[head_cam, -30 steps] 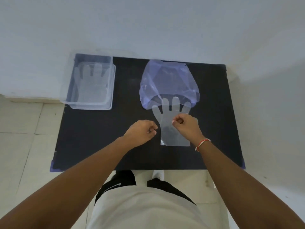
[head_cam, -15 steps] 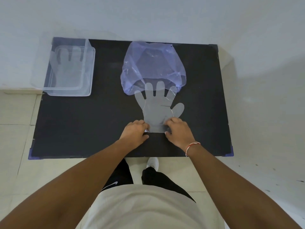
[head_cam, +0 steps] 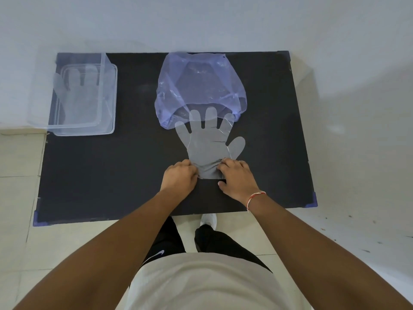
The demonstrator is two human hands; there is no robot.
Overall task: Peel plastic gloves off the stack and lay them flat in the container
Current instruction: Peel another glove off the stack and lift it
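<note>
Both hands [head_cam: 180, 176] [head_cam: 237, 177] curl, fingers [head_cam: 223, 166] pinching the glove cuff [head_cam: 209, 170].

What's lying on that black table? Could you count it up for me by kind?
Plastic glove piles: 2, the glove stack held at its cuff by the left hand and right hand, and the gloves in the container; single gloves cannot be counted
Clear container: 1
Blue plastic bag: 1
Total: 4
</note>
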